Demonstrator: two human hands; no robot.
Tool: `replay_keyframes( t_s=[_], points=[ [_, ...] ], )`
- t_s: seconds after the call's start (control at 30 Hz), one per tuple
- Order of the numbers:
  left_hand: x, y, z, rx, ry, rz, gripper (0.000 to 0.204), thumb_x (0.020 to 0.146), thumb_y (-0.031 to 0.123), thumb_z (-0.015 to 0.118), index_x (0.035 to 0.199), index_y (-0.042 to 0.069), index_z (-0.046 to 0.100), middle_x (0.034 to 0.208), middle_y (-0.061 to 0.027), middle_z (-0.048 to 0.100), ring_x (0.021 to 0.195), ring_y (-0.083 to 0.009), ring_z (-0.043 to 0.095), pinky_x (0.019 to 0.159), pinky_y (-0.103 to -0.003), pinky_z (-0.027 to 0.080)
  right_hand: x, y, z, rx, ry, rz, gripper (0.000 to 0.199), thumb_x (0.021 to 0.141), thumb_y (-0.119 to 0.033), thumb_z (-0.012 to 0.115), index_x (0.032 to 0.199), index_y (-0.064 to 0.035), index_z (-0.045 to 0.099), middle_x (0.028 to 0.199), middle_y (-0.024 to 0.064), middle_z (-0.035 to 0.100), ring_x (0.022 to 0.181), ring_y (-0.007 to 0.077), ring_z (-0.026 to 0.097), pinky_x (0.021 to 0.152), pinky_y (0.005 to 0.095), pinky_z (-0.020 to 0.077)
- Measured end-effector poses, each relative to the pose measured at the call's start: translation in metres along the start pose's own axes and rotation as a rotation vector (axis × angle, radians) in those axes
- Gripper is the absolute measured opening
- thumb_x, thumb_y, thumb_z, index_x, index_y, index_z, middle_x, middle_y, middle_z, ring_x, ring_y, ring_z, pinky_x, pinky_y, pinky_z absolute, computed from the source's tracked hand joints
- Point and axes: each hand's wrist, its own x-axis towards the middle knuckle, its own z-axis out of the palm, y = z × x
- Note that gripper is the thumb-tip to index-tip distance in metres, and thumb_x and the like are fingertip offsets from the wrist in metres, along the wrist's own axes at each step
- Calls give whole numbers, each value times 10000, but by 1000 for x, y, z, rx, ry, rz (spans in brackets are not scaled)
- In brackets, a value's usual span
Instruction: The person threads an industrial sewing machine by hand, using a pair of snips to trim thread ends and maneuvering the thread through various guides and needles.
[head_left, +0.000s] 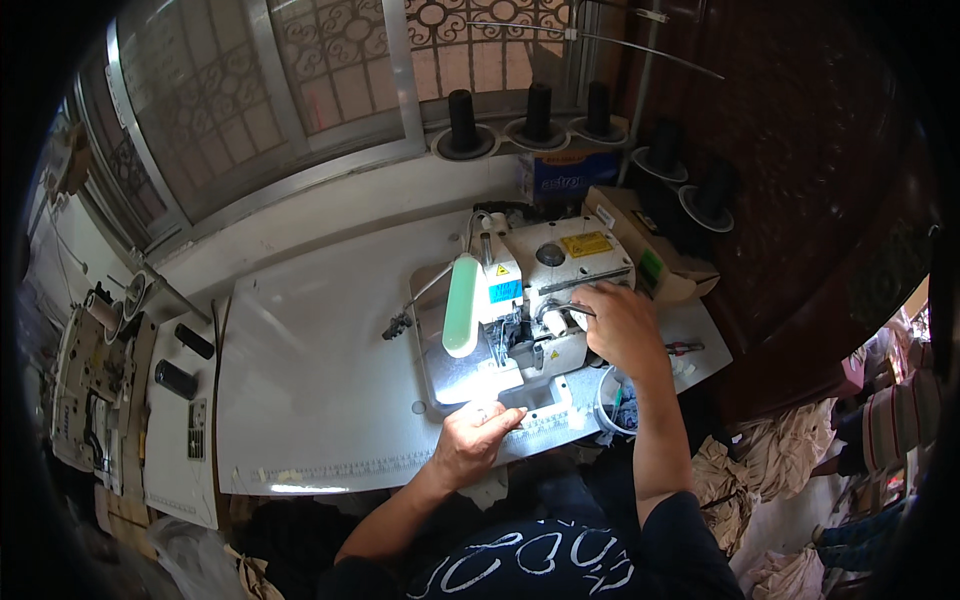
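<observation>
A white overlock sewing machine stands on the white table. My right hand is at the right side of its head, fingers closed around a small, dark metallic part or tool that I cannot make out. My left hand rests at the table's front edge, below the brightly lit sewing plate. Its fingers are curled, with the thumb pointing right; whatever they hold, if anything, is hidden. A pale green lamp hangs in front of the machine, its light falling near the needle area.
Black thread cones stand on holders behind the machine. An open cardboard box is at its right. A clear tub with dark scraps sits by my right forearm. Another sewing machine is far left. Brown cloth lies at lower right.
</observation>
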Motion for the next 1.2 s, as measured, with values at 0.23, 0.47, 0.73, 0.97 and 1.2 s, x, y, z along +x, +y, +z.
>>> replay_keyframes(
  t_s=[0.23,0.47,0.73,0.97,1.2],
  points=[
    [-39,10,5,-1073,-364,-789,157,857,30,567,971,-43,648,732,-75,641,554,-105,565,524,-238,474,4,-4,1,-26,-16,13,257,687,28,499,894,-75,611,840,113,644,790,319,609,703,426,465],
    [-116,-7,17,-1163,-991,-1201,194,896,213,553,854,45,639,574,50,471,486,-50,399,450,-201,316,-17,-12,9,165,332,-43,221,661,-2,597,868,-80,594,742,113,614,697,304,612,605,413,477],
    [-88,-4,82,-941,-1256,-768,220,897,189,525,745,31,549,596,29,456,552,-98,404,529,-272,345,-83,-48,102,1463,-181,478,151,842,-95,614,924,33,612,727,55,625,541,64,518,499,193,407],
    [-25,3,9,-634,-607,-249,96,856,99,561,889,22,607,737,-84,589,713,-214,580,661,-305,467,-101,-31,91,1229,-117,244,96,840,-41,592,899,24,630,673,-22,560,514,35,429,464,169,323],
    [58,7,-19,-11,-274,248,242,661,14,698,889,77,646,1030,-100,616,1049,-295,559,896,-431,449,-121,-23,51,1767,-324,464,111,878,-35,523,901,5,623,716,69,620,474,40,424,420,173,306]
  ],
)
